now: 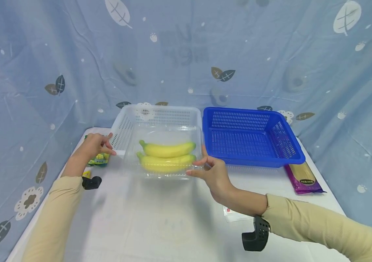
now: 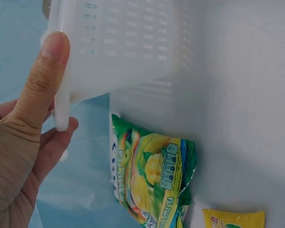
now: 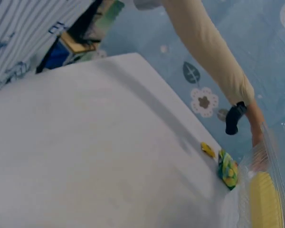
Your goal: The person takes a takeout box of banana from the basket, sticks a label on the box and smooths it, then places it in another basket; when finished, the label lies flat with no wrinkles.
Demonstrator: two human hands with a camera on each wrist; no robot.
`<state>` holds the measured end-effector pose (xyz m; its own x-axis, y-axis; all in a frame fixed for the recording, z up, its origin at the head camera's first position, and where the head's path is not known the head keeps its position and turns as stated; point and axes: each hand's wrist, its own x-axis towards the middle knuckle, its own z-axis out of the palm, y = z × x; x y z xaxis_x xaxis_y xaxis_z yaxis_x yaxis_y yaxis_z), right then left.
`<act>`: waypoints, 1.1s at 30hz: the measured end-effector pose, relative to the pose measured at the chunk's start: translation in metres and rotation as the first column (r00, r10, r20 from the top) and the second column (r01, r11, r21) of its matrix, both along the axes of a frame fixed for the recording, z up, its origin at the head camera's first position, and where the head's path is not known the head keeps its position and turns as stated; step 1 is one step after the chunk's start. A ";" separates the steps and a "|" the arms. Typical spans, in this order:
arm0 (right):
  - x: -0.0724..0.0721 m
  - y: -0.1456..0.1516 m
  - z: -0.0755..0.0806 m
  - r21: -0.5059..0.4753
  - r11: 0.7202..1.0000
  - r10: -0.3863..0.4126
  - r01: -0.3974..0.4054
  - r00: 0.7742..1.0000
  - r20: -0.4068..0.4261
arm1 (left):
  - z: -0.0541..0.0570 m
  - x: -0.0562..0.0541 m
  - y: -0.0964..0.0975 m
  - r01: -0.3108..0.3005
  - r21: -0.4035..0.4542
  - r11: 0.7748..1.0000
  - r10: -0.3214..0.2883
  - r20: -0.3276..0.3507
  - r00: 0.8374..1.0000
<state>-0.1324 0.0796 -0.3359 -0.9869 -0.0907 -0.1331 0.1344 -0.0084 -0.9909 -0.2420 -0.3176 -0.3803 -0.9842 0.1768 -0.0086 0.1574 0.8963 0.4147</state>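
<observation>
The left hand (image 1: 95, 145) pinches the near-left corner of the white basket (image 1: 159, 115), thumb laid along the outside of the rim and the other fingers curled underneath; the left wrist view shows this plainly, the thumb (image 2: 40, 80) pressed flat on the white perforated wall (image 2: 123, 42). The grip at a corner looks chosen to steady or tip the basket, whose left end seems raised off the table (image 1: 146, 222). The right hand (image 1: 213, 174) is at the near-right corner of a clear plastic tray (image 1: 164, 174), fingers mostly straight with thumb and forefinger closing lightly on its edge (the exact contact is hard to judge through the transparent plastic). With one hand on each side, the load is kept level.

The tray sits in or just at the front of the white basket, and holds two bananas (image 1: 167, 155) lying side by side lengthwise, bright yellow, stems pointing left. The tray itself is glossy and nearly invisible except for its glinting edges.

Beneath the left hand lies a green snack packet (image 2: 154, 178), with a small yellow sachet (image 2: 232, 219) near it. A blue basket (image 1: 251, 136) stands just beside the white one, and a purple pasta packet (image 1: 303, 178) lies by its near-right corner.
</observation>
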 end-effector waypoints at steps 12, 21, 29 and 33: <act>0.041 0.004 -0.003 0.015 1.000 0.003 -0.004 0.999 0.035 | 0.000 0.001 0.000 0.002 -0.002 1.000 -0.002 -0.009 1.000; 0.061 0.006 -0.026 0.027 0.999 0.040 -0.042 0.996 0.075 | 0.000 0.003 0.000 0.001 -0.011 1.000 -0.001 -0.040 0.999; 0.066 0.002 -0.058 0.031 0.999 0.022 -0.026 0.995 0.099 | 0.000 0.001 0.000 -0.005 0.008 1.000 0.005 -0.022 1.000; 0.067 0.001 -0.075 0.035 0.999 0.016 -0.018 0.997 0.073 | 0.002 0.001 0.002 -0.027 0.015 1.000 0.027 -0.008 1.000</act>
<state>-0.0650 0.0804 -0.4109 -0.9729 -0.1013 -0.2077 0.2057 0.0295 -0.9782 -0.2413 -0.3156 -0.3786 -0.9887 0.1501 0.0018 0.1365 0.8941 0.4266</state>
